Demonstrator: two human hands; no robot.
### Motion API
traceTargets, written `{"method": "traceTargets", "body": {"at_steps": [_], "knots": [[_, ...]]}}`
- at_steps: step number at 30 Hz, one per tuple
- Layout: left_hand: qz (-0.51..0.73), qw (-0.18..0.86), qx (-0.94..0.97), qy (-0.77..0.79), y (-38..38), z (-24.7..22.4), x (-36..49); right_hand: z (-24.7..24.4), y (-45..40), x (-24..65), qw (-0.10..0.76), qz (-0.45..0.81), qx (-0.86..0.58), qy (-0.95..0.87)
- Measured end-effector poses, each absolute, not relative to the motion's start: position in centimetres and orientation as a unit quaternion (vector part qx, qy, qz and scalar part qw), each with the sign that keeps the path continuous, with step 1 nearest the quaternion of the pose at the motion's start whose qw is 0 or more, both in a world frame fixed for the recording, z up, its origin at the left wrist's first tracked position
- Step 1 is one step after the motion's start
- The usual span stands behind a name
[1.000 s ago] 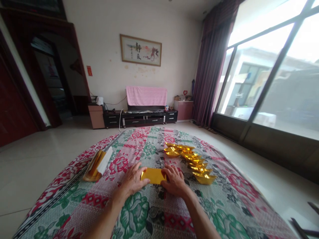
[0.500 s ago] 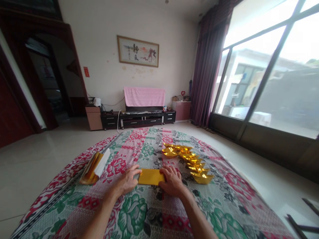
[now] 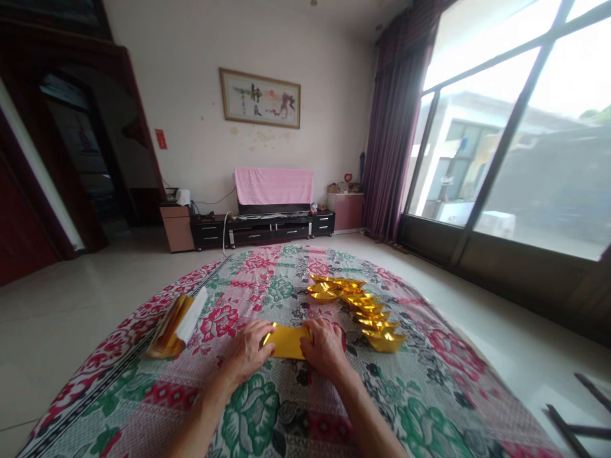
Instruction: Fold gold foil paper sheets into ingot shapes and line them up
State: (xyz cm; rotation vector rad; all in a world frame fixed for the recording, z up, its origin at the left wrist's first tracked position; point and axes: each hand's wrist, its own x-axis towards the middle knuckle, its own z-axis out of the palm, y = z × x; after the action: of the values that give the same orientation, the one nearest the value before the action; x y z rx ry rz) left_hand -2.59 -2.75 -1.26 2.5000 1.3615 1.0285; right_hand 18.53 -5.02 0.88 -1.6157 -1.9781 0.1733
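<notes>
Gold paper (image 3: 288, 342) in the head view, low over the flowered cloth (image 3: 252, 410), right at near centre! Left hand (image 3: 249, 350) has fingers and thumb pinched on its left end; right hand (image 3: 326, 346) grips the right end, fingers curled over. Off to the right and farther away, folded gold boats (image 3: 384, 339) run in a line; over on the left lies a stack of papers (image 3: 175, 326), gold and white. At the far wall, a pink cover (image 3: 274, 186) drapes down.

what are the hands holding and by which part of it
A flat gold sheet: left hand at its left end, right hand at its right end.
</notes>
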Motion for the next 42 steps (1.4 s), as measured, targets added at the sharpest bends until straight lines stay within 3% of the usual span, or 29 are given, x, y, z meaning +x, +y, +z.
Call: {"method": "traceTargets", "body": {"at_steps": [8, 15, 19, 22, 25, 30, 42], "knots": [[0.357, 0.098, 0.805, 0.462, -3.1, -1.1, -2.1, 0.5, -4.5, 18.7, 0.292, 0.093, -0.611, -0.730], [0.380, 0.135, 0.757, 0.513, -3.1, -1.0, -1.9, 0.3, -4.1, 18.3, 0.419, 0.145, -0.537, -0.718], [0.419, 0.200, 0.703, 0.538, -3.1, -0.7, -1.8, 0.1, -3.6, 17.8, 0.512, 0.278, -0.518, -0.626], [0.472, 0.319, 0.647, 0.507, -2.8, -0.7, -1.6, 0.1, -3.7, 17.3, 0.546, 0.412, -0.477, -0.553], [0.518, 0.445, 0.574, 0.452, -2.7, -0.6, -1.3, 0.7, -4.2, 17.2, 0.540, 0.480, -0.456, -0.520], [0.552, 0.539, 0.486, 0.410, -3.5, 0.8, -1.1, 2.0, -5.0, 17.6, 0.505, 0.540, -0.429, -0.519], [0.501, 0.537, 0.544, 0.406, -4.2, 1.7, -0.9, 2.0, -5.2, 17.4, 0.432, 0.644, -0.352, -0.525]]}}
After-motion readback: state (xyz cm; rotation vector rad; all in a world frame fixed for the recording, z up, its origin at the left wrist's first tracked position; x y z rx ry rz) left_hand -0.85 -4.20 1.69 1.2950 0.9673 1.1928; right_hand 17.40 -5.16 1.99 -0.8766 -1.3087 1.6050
